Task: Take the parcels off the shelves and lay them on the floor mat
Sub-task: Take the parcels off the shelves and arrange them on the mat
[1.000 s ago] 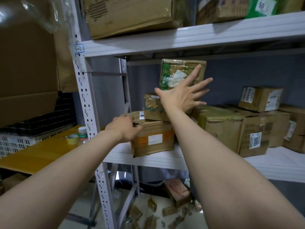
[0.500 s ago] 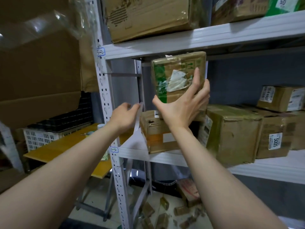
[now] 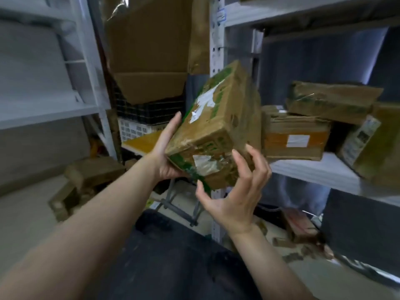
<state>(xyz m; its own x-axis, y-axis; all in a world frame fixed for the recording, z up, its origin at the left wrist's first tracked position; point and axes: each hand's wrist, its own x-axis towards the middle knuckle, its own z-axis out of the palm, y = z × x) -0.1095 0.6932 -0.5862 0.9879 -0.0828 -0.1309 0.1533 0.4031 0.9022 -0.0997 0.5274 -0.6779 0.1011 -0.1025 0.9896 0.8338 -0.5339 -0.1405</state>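
Parcel [image 3: 218, 126] tilts between flat left hand [image 3: 167, 154] and curled right hand [image 3: 234, 191].

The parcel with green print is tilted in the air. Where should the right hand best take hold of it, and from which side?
Its lower right edge, from the right and underneath. The parcel tilts with its near end low, and the left hand supports only its left side, so the right hand, curled near that corner, would probably balance it there.
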